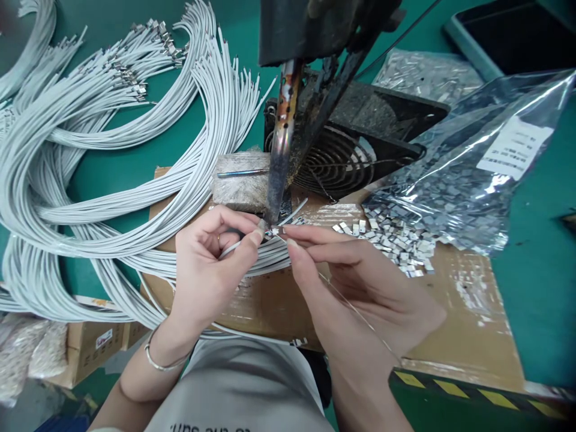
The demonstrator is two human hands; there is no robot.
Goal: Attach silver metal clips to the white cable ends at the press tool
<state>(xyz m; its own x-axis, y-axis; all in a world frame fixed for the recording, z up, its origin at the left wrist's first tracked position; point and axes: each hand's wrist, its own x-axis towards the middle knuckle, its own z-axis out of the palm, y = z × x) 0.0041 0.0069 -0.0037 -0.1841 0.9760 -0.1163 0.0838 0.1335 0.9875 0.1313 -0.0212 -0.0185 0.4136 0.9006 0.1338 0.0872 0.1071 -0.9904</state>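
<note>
My left hand (pixel 209 264) is closed in a pinch on a white cable (pixel 230 249), just below the iron's tip. At the cable's end is a small metal connector (pixel 273 231), partly hidden by my fingertips. My right hand (pixel 355 288) pinches a thin solder wire (pixel 348 303), which trails back under the palm toward the wrist. The wire's front end meets the connector area; whether it touches is too small to tell. A soldering iron (pixel 282 129) points down from a dark holder, its tip right above the fingers of both hands.
Bundles of white cables (pixel 112 222) cover the left side. Behind the iron stand a grey block (pixel 240 177) and a black fan (pixel 335 159). Loose metal connectors (pixel 405 243) lie on cardboard (pixel 463 318) beside a clear bag (pixel 468 174). A dark-screened device (pixel 517 36) is at the back right.
</note>
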